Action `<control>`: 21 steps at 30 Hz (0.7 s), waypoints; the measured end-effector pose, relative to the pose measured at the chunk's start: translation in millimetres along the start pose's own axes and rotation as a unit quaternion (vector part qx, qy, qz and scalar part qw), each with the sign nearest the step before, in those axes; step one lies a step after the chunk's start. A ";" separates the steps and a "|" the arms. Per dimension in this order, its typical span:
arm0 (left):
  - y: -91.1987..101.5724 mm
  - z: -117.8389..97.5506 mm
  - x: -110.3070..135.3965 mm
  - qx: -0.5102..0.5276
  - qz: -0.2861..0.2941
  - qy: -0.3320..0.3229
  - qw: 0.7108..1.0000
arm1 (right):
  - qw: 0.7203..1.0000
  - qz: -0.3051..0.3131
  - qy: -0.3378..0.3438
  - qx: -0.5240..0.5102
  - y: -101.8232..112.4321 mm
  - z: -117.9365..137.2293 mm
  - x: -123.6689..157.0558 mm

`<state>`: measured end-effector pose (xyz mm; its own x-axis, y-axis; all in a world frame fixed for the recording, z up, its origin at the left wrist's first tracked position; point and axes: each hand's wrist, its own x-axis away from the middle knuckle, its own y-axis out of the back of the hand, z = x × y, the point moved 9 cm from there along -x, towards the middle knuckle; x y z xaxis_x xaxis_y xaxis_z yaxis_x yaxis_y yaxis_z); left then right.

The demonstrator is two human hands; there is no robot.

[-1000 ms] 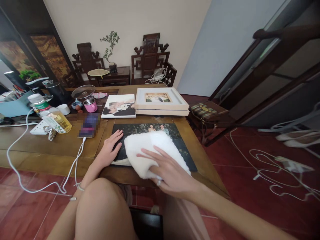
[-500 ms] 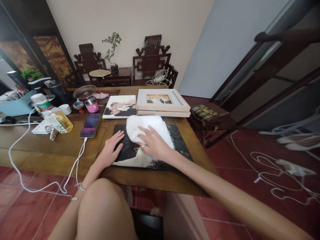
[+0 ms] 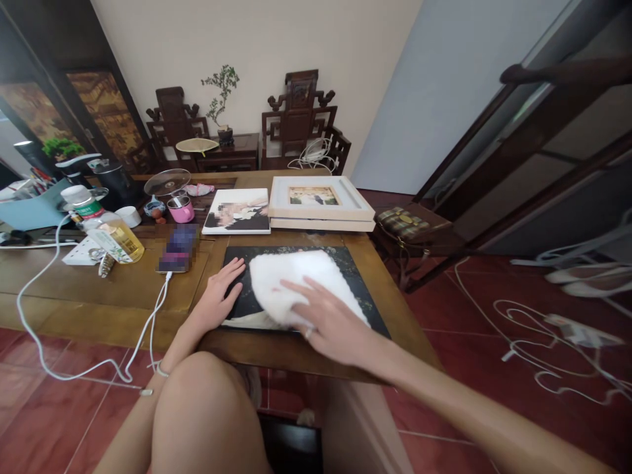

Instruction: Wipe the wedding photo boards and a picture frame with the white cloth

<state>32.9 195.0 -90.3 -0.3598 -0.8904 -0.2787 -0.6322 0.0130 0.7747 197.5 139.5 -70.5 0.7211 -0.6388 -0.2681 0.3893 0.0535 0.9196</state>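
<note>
A dark photo print (image 3: 360, 299) lies flat on the wooden table (image 3: 123, 283) in front of me. My left hand (image 3: 217, 296) rests open on its left edge, fingers flat, holding it in place. A white fluffy cloth (image 3: 291, 280) covers the middle of the print. My right hand (image 3: 328, 319) presses on the cloth's near right part with its fingers stretched out; a ring shows on one finger. My bare knee (image 3: 207, 408) rises below the table edge.
Behind the print lie a smaller photo canvas (image 3: 237, 210) and stacked pale frames (image 3: 320, 204). A phone (image 3: 178, 249) on a white cable, an oil bottle (image 3: 116, 240), a pink cup (image 3: 181, 209) and a small fan (image 3: 166, 182) sit left. Loose cables (image 3: 533, 342) trail over the red floor right.
My right hand pushed the cloth from the print's near edge to its far edge, then drew it back toward me. My left hand stayed on the left edge.
</note>
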 end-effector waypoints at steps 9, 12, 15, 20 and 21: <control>0.6 -0.8 -0.3 0.003 -0.004 -0.002 1.000 | 0.994 -0.048 -0.089 0.041 9.0 -79.4 -67.5; -0.3 1.4 -0.1 0.003 -0.007 0.000 1.000 | 0.996 -0.037 -0.079 0.033 1.8 -48.9 -56.6; -1.1 3.2 0.0 0.006 -0.008 -0.001 1.000 | 0.999 -0.010 -0.042 0.010 -6.9 0.5 -28.5; -0.3 1.6 0.0 0.011 -0.007 -0.014 1.000 | 0.997 0.044 0.034 -0.051 -17.3 57.2 19.5; 0.1 1.5 0.1 0.009 -0.007 -0.012 1.000 | 0.997 0.046 0.039 -0.051 -16.8 57.6 24.6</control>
<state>31.8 195.6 -91.1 -0.3664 -0.8797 -0.3030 -0.6490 0.0083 0.7608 175.7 78.7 -76.0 0.7973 -0.5660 -0.2096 0.3731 0.1892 0.9083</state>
